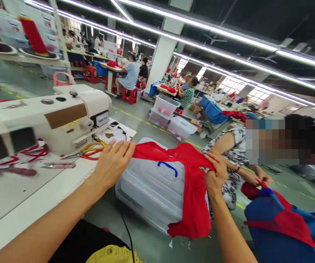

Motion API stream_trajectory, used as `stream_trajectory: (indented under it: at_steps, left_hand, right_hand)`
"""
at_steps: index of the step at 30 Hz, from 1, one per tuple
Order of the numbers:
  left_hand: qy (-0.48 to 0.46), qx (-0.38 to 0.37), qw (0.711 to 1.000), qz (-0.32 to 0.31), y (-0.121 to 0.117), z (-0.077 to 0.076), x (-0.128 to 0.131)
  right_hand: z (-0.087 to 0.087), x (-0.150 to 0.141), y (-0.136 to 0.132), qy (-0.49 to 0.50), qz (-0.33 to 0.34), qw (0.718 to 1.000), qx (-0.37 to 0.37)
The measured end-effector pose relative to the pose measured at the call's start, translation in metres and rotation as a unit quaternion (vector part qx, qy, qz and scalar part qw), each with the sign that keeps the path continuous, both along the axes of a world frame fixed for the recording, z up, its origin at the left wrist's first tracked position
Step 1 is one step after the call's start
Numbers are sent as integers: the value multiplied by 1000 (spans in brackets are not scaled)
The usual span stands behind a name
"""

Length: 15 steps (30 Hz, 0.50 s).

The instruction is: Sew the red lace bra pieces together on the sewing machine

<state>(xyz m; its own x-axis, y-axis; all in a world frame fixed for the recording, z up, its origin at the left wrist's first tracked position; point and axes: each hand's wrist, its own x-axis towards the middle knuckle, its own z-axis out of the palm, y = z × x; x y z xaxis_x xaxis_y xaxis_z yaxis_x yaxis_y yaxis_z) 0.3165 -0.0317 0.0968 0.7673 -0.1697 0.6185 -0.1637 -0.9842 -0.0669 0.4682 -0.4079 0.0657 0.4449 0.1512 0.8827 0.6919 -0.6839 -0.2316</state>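
A piece of red fabric (pixel 186 153) is stretched between my two hands, above a lidded clear plastic bin (pixel 152 190). My left hand (pixel 116 160) grips its left end, beside the sewing table's edge. At the other end, my right hand (pixel 216 173) is closed around the cloth. Part of the fabric hangs down in front of the bin's right side, below my right hand. The exact shape of the piece cannot be made out.
On the sewing table (pixel 72 186) stand a white sewing machine (pixel 75 113), yellow-handled scissors (pixel 91 149) and thread snips (pixel 58 165). To the right a co-worker's hands (pixel 258 179) hold red cloth over a blue cloth-covered heap (pixel 272 223). More bins (pixel 164 106) stand farther back.
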Motion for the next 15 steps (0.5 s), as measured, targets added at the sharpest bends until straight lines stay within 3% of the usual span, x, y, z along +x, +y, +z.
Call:
stream_trajectory:
  at_steps: [2, 5, 8, 10, 12, 15]
  left_hand:
    - [39, 15, 998, -40, -24, -23, 46]
    - [116, 8, 992, -38, -39, -79, 69]
    - [159, 1, 987, -21, -33, -131, 54]
    - [172, 3, 985, -26, -26, -153, 36]
    - [161, -9, 987, -27, -21, -164, 21]
    - [104, -55, 992, -35, -19, -172, 2]
  right_hand:
    - [-15, -11, -33, -2, -24, 998, -53]
    - [-56, -33, -45, 22, -15, 988, -151]
    - [-93, -49, -40, 37, -21, 978, -206]
    - [-104, -53, -34, 46, -41, 973, -223]
    - [-104, -52, -25, 69, -65, 966, -242]
    - [-90, -46, 4, 148, -85, 939, -300]
